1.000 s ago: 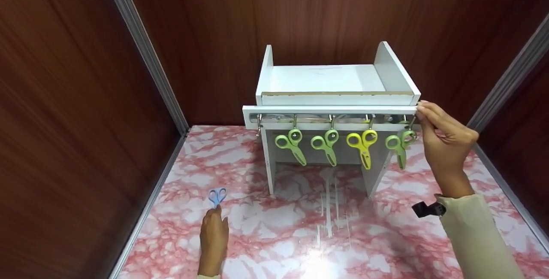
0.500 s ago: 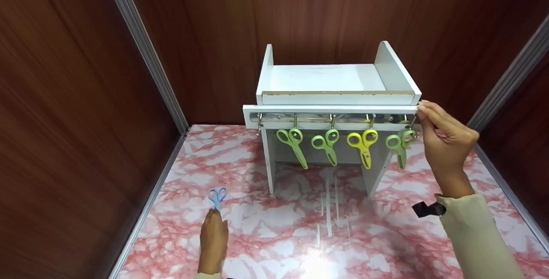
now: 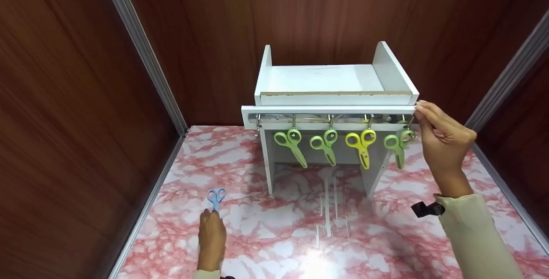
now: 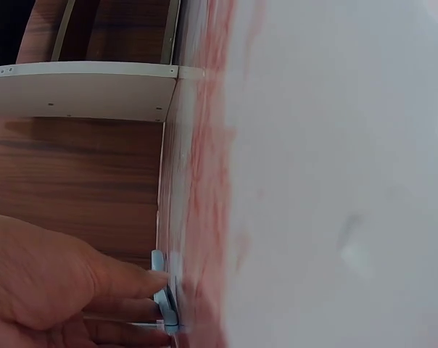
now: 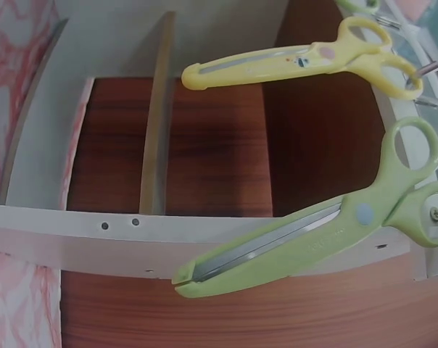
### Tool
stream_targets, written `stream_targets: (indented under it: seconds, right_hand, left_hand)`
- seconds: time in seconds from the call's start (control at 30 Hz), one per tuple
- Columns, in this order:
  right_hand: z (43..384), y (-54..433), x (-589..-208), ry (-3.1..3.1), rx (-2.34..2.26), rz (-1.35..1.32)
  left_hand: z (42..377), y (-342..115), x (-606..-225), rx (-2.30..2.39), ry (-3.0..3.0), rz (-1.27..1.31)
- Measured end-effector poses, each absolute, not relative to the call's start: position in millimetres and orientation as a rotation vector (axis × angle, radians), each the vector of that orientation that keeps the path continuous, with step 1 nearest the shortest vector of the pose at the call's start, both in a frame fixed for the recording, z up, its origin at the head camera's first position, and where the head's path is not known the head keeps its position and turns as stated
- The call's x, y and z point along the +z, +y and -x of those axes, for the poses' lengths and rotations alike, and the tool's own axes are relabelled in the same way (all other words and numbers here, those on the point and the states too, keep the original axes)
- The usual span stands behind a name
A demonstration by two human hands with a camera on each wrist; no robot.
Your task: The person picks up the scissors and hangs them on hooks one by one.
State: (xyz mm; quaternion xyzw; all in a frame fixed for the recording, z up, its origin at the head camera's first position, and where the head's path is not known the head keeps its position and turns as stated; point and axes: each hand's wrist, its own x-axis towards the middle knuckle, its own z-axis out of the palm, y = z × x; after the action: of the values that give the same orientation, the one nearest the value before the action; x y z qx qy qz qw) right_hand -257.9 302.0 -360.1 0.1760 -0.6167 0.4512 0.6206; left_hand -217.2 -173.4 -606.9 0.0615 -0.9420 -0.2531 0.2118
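Note:
A small pair of light blue scissors (image 3: 215, 204) lies on the table, handles pointing away from me. My left hand (image 3: 212, 234) pinches its blade end; in the left wrist view the thumb and fingers meet around the blue scissors (image 4: 167, 308). Thumb and fingertips of my right hand (image 3: 446, 137) grip the right end of a white hook rail (image 3: 328, 109). From its hooks hang several scissors: a left green pair (image 3: 295, 149), a middle green pair (image 3: 328, 148), a yellow pair (image 3: 363, 147) and a right green pair (image 3: 399, 154). The leftmost hook holds nothing.
A white shelf unit (image 3: 326, 77) stands behind the rail. The pink-and-white marbled table (image 3: 180, 231) is bounded by brown wood-look panels (image 3: 317, 13) with grey metal edging (image 3: 141, 47). White streaks mark the tabletop in front of the shelf.
My left hand has drawn slightly toward me, and its outstretched forefinger has bent in at the blue scissors' blades. The left green scissors swung slightly. My right hand stays at the rail's end.

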Motion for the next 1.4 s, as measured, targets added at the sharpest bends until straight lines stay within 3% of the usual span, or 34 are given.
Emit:
stream_targets:
  seconds: [0.33, 0.8, 1.4]
  right_hand:
    - [257.8, 302.1, -360.6, -1.422, 1.044, -0.408]
    - [258.2, 302.4, -359.6, -1.428, 1.029, -0.401]
    - [258.7, 301.6, -359.0, -1.411, 1.035, -0.405]
  left_hand:
    - [222.3, -174.0, -604.3, -0.549, -2.554, -0.17]
    - [238.1, -181.9, -591.0, -0.723, -2.729, -0.341]
    - [246.2, -187.6, -588.9, -0.725, -2.794, -0.376]
